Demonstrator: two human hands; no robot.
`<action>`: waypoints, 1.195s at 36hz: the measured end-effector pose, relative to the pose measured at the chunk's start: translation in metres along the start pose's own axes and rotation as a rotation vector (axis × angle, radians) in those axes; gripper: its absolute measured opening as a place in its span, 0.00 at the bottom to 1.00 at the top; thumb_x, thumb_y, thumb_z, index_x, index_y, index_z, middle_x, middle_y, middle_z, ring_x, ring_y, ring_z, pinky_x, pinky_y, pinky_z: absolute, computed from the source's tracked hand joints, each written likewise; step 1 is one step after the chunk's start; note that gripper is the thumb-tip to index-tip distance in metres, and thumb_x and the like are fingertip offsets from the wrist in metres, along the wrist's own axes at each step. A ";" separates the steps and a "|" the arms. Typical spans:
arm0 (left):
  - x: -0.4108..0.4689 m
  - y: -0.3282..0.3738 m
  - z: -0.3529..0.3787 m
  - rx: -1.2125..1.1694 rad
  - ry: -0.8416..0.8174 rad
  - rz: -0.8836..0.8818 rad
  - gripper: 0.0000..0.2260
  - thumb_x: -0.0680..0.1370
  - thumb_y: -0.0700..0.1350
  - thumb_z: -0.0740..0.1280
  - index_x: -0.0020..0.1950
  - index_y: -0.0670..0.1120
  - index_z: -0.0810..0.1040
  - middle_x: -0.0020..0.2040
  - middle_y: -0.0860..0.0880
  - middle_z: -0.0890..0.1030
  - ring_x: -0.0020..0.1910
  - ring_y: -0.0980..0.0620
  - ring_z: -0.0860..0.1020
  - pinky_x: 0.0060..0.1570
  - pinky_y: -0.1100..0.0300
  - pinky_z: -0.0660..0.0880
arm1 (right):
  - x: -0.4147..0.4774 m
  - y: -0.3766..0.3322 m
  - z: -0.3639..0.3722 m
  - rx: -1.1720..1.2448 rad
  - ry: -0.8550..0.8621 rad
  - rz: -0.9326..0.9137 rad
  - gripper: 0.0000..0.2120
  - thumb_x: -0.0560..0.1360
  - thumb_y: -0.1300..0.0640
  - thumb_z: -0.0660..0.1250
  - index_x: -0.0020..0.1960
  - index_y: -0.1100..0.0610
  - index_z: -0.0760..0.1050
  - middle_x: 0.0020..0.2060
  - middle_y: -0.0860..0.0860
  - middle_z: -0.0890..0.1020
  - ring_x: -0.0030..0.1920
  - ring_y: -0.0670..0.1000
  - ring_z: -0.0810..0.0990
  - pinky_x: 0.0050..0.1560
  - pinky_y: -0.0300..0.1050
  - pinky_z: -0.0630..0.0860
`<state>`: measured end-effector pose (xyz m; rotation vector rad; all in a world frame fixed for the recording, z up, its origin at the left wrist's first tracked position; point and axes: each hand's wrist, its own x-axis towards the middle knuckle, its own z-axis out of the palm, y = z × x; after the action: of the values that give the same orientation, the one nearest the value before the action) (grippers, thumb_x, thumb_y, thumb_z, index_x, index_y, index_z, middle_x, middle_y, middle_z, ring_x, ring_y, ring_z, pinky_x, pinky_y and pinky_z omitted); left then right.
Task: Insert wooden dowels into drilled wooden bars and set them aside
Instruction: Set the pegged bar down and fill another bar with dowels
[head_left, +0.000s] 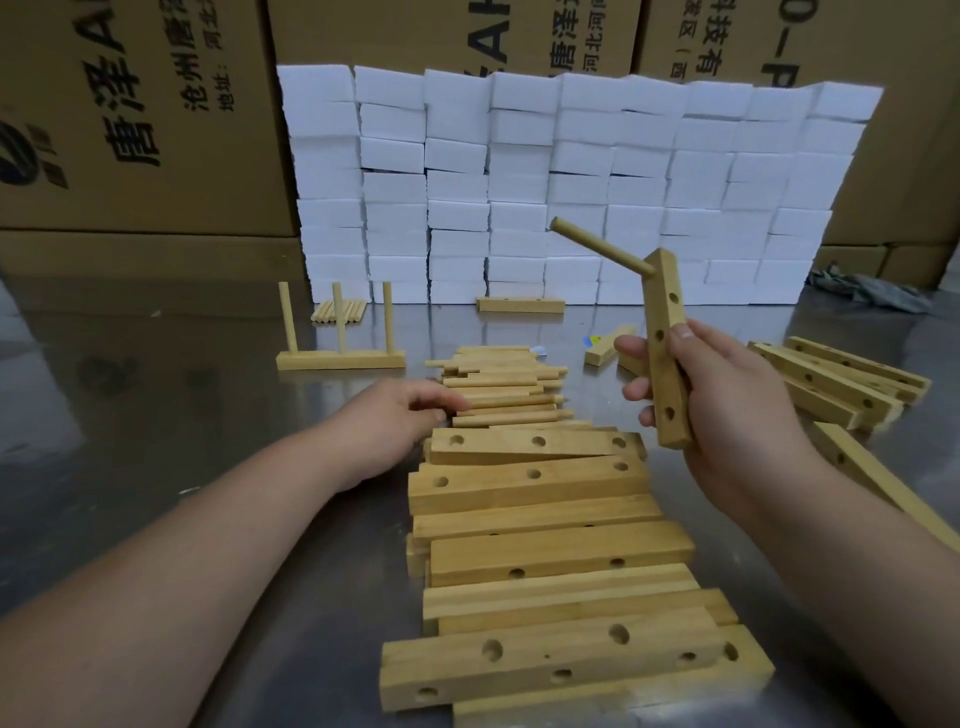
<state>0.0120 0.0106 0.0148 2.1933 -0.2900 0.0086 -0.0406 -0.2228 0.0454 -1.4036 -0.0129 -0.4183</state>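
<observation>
Right hand (727, 410), at 3 o'clock, grips a drilled wooden bar (667, 348) held near upright with one dowel (602, 247) seated in its top hole, while left hand (400, 421), fingers loosely curled, touches loose dowels (504, 395) at 12 o'clock above stacked bars (545, 525) on the table (156, 415).

Pale, matt, smooth-sanded wood throughout: the drilled bar (666, 353) gripped in the right hand (727, 410), the dowel (600, 247) plugged into it, the loose dowels (509, 392) under the left hand (395, 431), the heaped bars (540, 525). Glossy, reflective brushed metal for the tabletop (156, 395), faintly scuffed. Behind, matt white foam-like blocks (561, 182) and dull brown printed cardboard boxes (145, 119).
</observation>
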 end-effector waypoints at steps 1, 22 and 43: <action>0.000 0.000 0.000 -0.008 -0.001 0.011 0.13 0.78 0.42 0.64 0.43 0.62 0.80 0.55 0.52 0.80 0.44 0.55 0.76 0.52 0.57 0.72 | 0.001 0.000 0.000 0.003 0.006 0.009 0.12 0.81 0.55 0.55 0.62 0.56 0.71 0.42 0.49 0.85 0.28 0.45 0.78 0.25 0.39 0.73; 0.006 0.004 0.004 -0.020 0.181 -0.003 0.04 0.75 0.49 0.68 0.41 0.55 0.81 0.40 0.57 0.81 0.39 0.57 0.77 0.36 0.61 0.70 | 0.002 0.006 0.004 -0.029 -0.036 0.031 0.12 0.81 0.56 0.55 0.53 0.53 0.77 0.34 0.49 0.80 0.26 0.45 0.73 0.25 0.37 0.70; -0.036 0.073 0.008 -0.252 0.274 0.316 0.06 0.75 0.42 0.67 0.40 0.53 0.78 0.38 0.59 0.83 0.43 0.51 0.80 0.40 0.56 0.77 | -0.008 0.003 0.007 -0.032 -0.206 -0.074 0.18 0.82 0.59 0.52 0.53 0.42 0.77 0.37 0.47 0.81 0.30 0.46 0.75 0.29 0.39 0.71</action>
<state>-0.0396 -0.0304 0.0641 1.8503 -0.4528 0.4224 -0.0454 -0.2134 0.0415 -1.4761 -0.2276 -0.3345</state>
